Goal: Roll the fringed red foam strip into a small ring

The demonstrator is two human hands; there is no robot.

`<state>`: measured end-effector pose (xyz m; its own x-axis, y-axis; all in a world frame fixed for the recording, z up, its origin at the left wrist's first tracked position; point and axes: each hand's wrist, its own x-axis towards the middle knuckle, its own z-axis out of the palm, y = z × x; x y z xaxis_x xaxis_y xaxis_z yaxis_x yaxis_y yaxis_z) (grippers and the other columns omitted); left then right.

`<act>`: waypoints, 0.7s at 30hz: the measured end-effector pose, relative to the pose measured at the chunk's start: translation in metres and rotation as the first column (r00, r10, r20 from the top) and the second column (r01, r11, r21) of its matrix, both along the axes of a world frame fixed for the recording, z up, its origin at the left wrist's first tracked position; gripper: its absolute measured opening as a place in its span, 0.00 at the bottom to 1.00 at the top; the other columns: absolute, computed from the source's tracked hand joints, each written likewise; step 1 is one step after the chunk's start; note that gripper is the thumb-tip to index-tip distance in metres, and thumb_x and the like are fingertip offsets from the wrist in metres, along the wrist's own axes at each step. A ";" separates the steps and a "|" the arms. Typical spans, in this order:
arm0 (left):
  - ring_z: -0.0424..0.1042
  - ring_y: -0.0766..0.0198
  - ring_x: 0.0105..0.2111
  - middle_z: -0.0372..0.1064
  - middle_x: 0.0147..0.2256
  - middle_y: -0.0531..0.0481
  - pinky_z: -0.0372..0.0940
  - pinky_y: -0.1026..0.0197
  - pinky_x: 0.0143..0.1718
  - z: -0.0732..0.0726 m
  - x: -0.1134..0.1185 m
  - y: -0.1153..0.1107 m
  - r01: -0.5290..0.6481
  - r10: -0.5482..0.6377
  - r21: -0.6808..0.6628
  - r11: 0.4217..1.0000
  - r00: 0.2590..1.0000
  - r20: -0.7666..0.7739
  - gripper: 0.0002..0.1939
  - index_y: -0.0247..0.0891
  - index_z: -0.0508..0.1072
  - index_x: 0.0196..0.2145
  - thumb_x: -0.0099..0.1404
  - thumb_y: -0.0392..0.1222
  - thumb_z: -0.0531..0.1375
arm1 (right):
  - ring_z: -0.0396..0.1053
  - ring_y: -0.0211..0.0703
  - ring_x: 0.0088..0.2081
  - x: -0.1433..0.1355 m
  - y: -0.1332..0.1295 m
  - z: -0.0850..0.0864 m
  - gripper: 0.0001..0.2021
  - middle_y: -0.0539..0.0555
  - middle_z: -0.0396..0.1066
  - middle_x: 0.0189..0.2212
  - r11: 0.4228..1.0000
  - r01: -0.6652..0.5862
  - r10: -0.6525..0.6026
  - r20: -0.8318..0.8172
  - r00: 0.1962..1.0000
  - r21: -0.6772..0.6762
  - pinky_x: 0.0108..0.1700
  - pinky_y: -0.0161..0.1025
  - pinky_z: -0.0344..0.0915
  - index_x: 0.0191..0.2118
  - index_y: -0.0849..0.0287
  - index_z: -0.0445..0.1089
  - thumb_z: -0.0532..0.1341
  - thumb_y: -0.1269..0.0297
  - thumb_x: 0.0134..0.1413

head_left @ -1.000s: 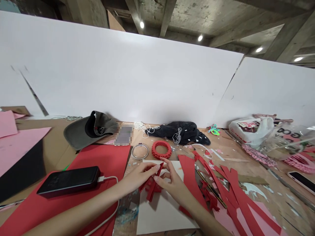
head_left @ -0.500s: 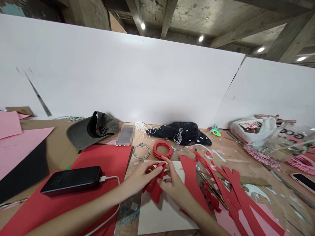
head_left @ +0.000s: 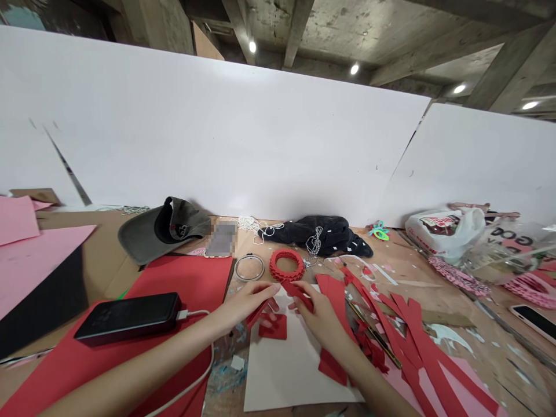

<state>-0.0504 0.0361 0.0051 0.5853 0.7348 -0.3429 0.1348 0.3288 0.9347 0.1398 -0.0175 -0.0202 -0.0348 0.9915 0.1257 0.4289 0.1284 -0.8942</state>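
1. A cluttered wooden table [head_left: 434, 289] stands against white boards [head_left: 243, 133] under a concrete ceiling.
2. The left hand [head_left: 245, 301] pinches one end of a red strip [head_left: 299, 292] between thumb and fingers, over a white sheet [head_left: 291, 370].
3. The right hand [head_left: 321, 313] grips the strip's other end, its fingers curled around it.
4. A folded red piece [head_left: 274, 328] lies on the sheet just below the hands, and another red scrap [head_left: 332, 368] lies by the right wrist.
5. A red ring [head_left: 286, 265] and a clear tape roll [head_left: 249, 268] sit just beyond the hands.
6. A power bank [head_left: 128, 317] rests on red paper [head_left: 182, 284] to the left, with a cap [head_left: 163, 229] behind.
7. Long red strips [head_left: 417, 341] lie to the right.
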 end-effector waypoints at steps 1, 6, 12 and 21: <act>0.76 0.56 0.30 0.74 0.31 0.47 0.72 0.53 0.34 -0.001 -0.001 0.002 0.011 -0.011 0.001 1.000 1.000 -0.006 0.29 0.37 0.71 0.47 0.58 0.63 0.59 | 0.74 0.46 0.37 0.003 0.001 0.001 0.14 0.57 0.74 0.40 1.000 -0.004 0.003 0.046 0.999 0.026 0.43 0.43 0.68 0.49 0.59 0.67 0.52 0.66 0.59; 0.74 0.52 0.44 0.75 0.44 0.42 0.66 0.49 0.48 -0.007 -0.006 0.012 0.185 -0.153 0.285 0.940 0.979 -0.132 0.25 0.38 0.72 0.51 0.64 0.58 0.54 | 0.74 0.46 0.36 0.010 0.002 0.009 0.13 0.55 0.75 0.33 0.997 -0.052 0.045 0.131 0.990 0.051 0.39 0.40 0.68 0.43 0.59 0.71 0.51 0.68 0.58; 0.67 0.56 0.53 0.69 0.54 0.47 0.61 0.52 0.54 0.001 -0.010 0.024 0.337 -0.110 0.828 0.449 0.940 -0.323 0.21 0.45 0.67 0.57 0.66 0.38 0.55 | 0.75 0.44 0.32 0.011 0.001 0.009 0.12 0.54 0.75 0.30 0.986 -0.140 0.146 0.066 0.987 -0.085 0.32 0.36 0.68 0.42 0.60 0.71 0.51 0.69 0.57; 0.74 0.60 0.42 0.75 0.45 0.45 0.66 0.61 0.43 -0.001 0.015 0.037 0.366 -0.125 0.877 0.312 0.931 -0.344 0.16 0.41 0.74 0.50 0.68 0.37 0.53 | 0.70 0.44 0.34 0.033 -0.008 0.031 0.08 0.52 0.75 0.30 0.996 -0.085 0.071 0.321 0.944 0.031 0.36 0.36 0.62 0.32 0.59 0.72 0.55 0.68 0.55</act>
